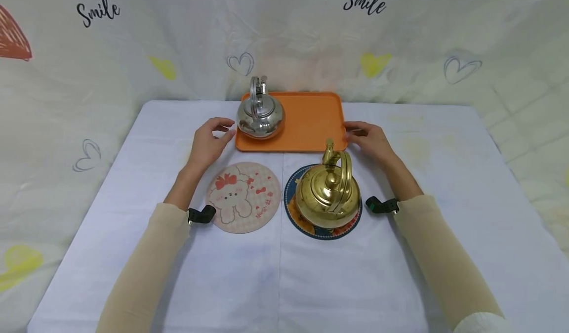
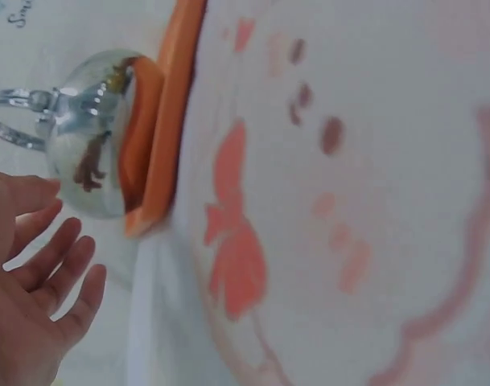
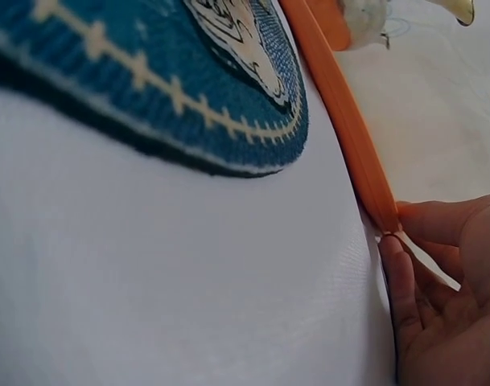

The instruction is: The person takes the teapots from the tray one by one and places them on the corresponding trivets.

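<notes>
An orange tray (image 1: pixel 311 120) lies near the table's far edge. On its left part stands a silver teapot (image 1: pixel 261 118) with its handle raised. My left hand (image 1: pixel 211 141) is beside the tray's left edge, fingers spread and loosely bent, with nothing held in the left wrist view, where the teapot (image 2: pixel 92 121) is close to the thumb. At the right edge, my right hand (image 1: pixel 371 143) pinches the tray's rim; the right wrist view shows fingertips on both sides of the tray's corner (image 3: pixel 373 197). A gold teapot (image 1: pixel 328 197) sits on a blue patterned round mat (image 1: pixel 291 207) in front of the tray.
Left of the gold teapot lies a pink round mat (image 1: pixel 262 214) with a cartoon rabbit. A white cloth (image 1: pixel 235 283) covers the table. Behind it hangs a pale printed curtain (image 1: pixel 302 36). Both wrists carry small black cameras, the left one (image 1: pixel 202 214) overlapping the pink mat.
</notes>
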The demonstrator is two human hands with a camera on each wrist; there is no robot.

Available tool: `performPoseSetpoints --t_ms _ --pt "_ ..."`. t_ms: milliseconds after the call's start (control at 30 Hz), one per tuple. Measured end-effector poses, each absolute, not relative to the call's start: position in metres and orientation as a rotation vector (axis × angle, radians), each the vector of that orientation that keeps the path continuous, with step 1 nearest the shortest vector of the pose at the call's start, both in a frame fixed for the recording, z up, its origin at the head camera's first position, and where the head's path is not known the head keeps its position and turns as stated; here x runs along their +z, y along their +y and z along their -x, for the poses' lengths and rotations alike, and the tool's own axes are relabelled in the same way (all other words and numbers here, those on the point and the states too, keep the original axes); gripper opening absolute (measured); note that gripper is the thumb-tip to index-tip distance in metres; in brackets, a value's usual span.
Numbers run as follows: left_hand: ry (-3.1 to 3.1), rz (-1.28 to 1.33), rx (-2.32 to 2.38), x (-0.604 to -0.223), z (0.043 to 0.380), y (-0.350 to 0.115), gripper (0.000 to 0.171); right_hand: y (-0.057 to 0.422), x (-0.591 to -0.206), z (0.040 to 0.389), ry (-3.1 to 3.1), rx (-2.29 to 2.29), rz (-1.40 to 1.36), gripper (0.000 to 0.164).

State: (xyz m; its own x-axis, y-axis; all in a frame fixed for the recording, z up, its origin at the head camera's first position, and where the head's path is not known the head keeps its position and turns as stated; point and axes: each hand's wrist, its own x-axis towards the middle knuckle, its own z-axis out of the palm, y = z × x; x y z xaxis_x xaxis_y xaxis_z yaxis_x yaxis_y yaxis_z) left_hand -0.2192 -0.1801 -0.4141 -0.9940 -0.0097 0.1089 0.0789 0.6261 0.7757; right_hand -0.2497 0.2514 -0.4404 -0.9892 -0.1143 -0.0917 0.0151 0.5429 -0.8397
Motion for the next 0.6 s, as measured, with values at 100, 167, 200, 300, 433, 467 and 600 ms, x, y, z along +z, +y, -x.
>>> performPoseSetpoints --t_ms 100,167,200,300,433,467,600 --pt "-2.669 0.043 -1.378 -0.405 0.220 -0.175 0.033 0.251 -0.441 0.250 2.635 -1.460 0.092 0.046" --pt "-2.614 0.049 -1.426 -0.400 0.221 -0.171 0.034 0.251 -0.441 0.250 2.641 -1.462 0.097 0.046" --pt "-2.588 0.055 -1.452 -0.398 0.221 -0.170 0.035 0.251 -0.441 0.251 2.645 -1.460 0.100 0.046" --pt "-2.514 0.087 -1.523 -0.392 0.221 -0.164 0.037 0.251 -0.442 0.250 2.661 -1.444 0.109 0.046" --pt "-2.464 0.118 -1.594 -0.385 0.222 -0.158 0.039 0.252 -0.442 0.250 2.682 -1.429 0.115 0.045" --pt "-2.461 0.121 -1.606 -0.384 0.222 -0.157 0.039 0.252 -0.442 0.249 2.684 -1.429 0.111 0.045" --pt "-2.449 0.125 -1.660 -0.383 0.222 -0.155 0.042 0.251 -0.443 0.249 2.682 -1.430 0.119 0.045"
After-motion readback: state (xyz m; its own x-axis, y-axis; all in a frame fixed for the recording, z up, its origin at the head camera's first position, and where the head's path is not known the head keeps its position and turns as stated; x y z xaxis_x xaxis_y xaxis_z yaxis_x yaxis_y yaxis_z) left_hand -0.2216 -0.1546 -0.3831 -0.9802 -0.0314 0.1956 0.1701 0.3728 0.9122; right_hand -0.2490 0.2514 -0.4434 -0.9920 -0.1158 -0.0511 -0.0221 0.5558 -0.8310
